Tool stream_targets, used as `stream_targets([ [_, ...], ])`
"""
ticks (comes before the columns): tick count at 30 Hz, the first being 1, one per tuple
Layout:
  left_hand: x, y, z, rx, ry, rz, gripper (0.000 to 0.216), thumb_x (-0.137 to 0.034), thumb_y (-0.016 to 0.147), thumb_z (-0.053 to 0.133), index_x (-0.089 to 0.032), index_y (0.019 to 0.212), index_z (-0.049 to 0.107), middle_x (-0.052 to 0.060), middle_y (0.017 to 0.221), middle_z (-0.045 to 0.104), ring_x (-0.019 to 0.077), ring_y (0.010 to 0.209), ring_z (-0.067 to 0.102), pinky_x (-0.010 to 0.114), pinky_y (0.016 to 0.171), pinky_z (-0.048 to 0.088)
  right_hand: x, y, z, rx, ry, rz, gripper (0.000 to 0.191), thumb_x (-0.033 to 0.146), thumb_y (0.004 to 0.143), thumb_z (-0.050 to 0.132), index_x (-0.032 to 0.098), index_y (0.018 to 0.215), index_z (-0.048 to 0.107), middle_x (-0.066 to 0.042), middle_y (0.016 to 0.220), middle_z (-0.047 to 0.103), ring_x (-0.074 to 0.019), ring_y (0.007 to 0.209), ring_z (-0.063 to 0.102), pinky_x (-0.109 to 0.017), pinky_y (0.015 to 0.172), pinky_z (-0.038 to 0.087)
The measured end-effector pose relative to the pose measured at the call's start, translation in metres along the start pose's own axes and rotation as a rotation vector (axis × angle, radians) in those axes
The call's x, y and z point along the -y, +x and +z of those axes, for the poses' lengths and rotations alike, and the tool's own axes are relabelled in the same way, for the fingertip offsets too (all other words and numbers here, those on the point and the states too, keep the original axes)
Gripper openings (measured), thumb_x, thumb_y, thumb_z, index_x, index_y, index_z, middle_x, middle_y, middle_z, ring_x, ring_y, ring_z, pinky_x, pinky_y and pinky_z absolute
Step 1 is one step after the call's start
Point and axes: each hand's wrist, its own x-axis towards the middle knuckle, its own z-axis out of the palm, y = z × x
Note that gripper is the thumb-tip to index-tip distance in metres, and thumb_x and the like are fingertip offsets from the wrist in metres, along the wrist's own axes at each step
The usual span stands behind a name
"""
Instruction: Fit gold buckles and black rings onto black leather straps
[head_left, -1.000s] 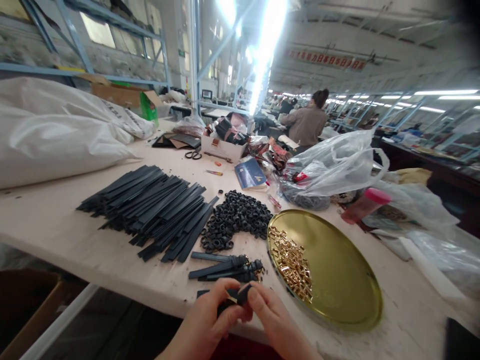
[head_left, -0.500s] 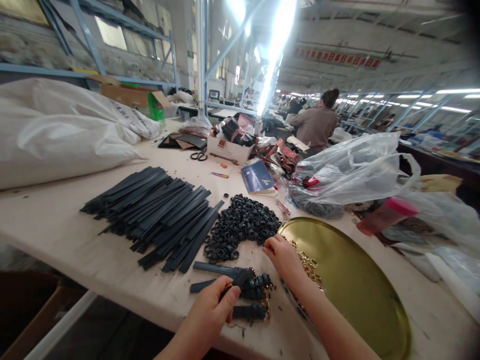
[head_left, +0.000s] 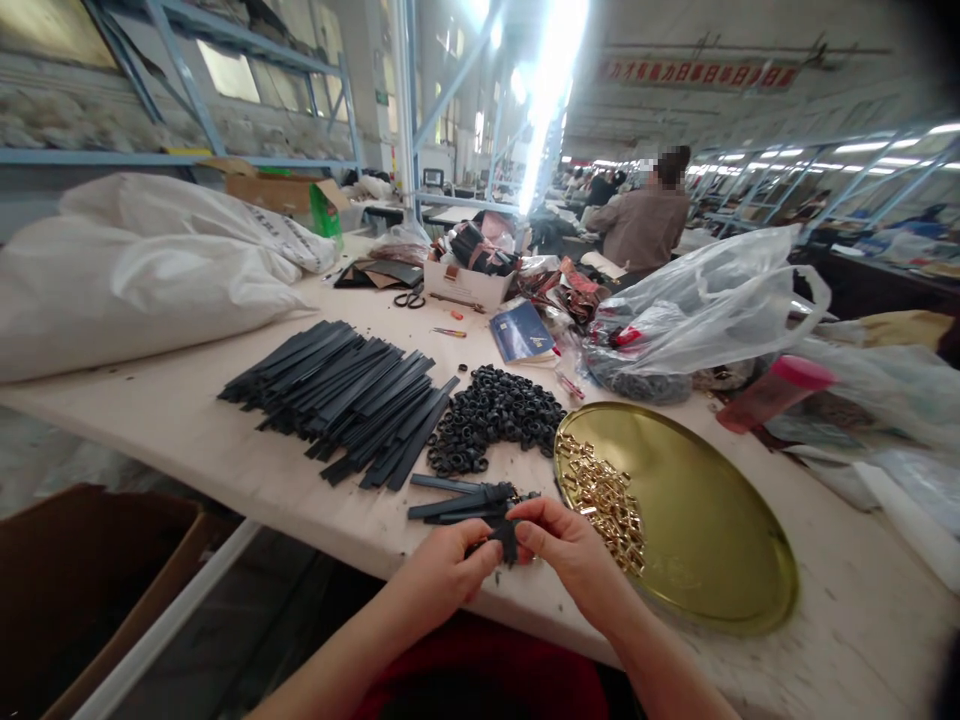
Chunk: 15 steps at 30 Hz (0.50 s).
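Note:
Near the table's front edge, my left hand (head_left: 442, 572) is closed on a short black strap (head_left: 504, 540). My right hand (head_left: 564, 540) pinches at the strap's upper end, its fingertips meeting the strap; whatever small piece lies between them is hidden. Just behind my hands lie several black straps with gold fittings (head_left: 457, 504), partly covered by my fingers. Farther back is a heap of small black loops (head_left: 495, 415). Left of it, flat black strips (head_left: 337, 390) are stacked side by side. Small gold metal fittings (head_left: 604, 500) fill the left part of a round gold tray (head_left: 697, 520).
A white sack (head_left: 150, 270) bulges over the table's left side. Scissors (head_left: 409, 299), a blue booklet (head_left: 523, 331) and a white box (head_left: 466, 285) sit behind the piles. Clear plastic bags (head_left: 697, 310) and a pink-lidded bottle (head_left: 776, 392) stand right. A co-worker (head_left: 645, 220) is beyond.
My right hand has come from the edge of the loop heap, beside the tray, down to the strap in my left hand. The camera view has shifted, uncovering the gold fittings.

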Motion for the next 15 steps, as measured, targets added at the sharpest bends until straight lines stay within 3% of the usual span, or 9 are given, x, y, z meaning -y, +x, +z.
stream_targets([
  [3, -0.006, -0.010, -0.004, 0.047, 0.005, 0.051, 0.024, -0.030, 0.083, 0.039, -0.016, 0.070, 0.054, -0.007, 0.050, 0.040, 0.0080, 0.047, 0.036, 0.019, 0.046, 0.025, -0.004, -0.007, 0.001, 0.023, 0.010, 0.028, 0.028, 0.041, 0.068, 0.066, 0.017, 0.083, 0.066, 0.003, 0.056, 0.058, -0.0101, 0.054, 0.050, -0.025, 0.058, 0.039],
  [9, -0.008, -0.019, -0.001, 0.012, 0.063, 0.092, 0.027, -0.026, 0.083, 0.037, -0.016, 0.074, 0.060, -0.006, 0.051, 0.041, 0.0086, 0.050, 0.039, 0.019, 0.050, 0.028, -0.011, -0.018, 0.017, 0.099, 0.015, 0.014, 0.028, 0.041, 0.073, 0.061, 0.017, 0.085, 0.066, 0.002, 0.060, 0.058, -0.0098, 0.055, 0.049, -0.025, 0.059, 0.040],
  [12, 0.000, -0.020, 0.003, -0.076, -0.007, 0.074, 0.020, -0.028, 0.081, 0.041, -0.017, 0.089, 0.056, -0.004, 0.062, 0.052, 0.0099, 0.056, 0.046, 0.020, 0.054, 0.034, -0.012, -0.019, 0.023, -0.016, -0.020, -0.061, 0.028, 0.041, 0.070, 0.063, 0.017, 0.083, 0.063, 0.003, 0.058, 0.056, -0.0107, 0.055, 0.050, -0.026, 0.058, 0.041],
  [15, 0.008, -0.022, 0.004, -0.163, -0.046, 0.022, 0.032, -0.023, 0.075, 0.048, -0.017, 0.106, 0.043, -0.002, 0.071, 0.059, 0.0115, 0.060, 0.050, 0.021, 0.056, 0.036, -0.014, -0.020, 0.028, -0.135, -0.040, -0.093, 0.030, 0.043, 0.067, 0.065, 0.017, 0.081, 0.059, 0.004, 0.056, 0.055, -0.0109, 0.052, 0.050, -0.025, 0.055, 0.041],
])
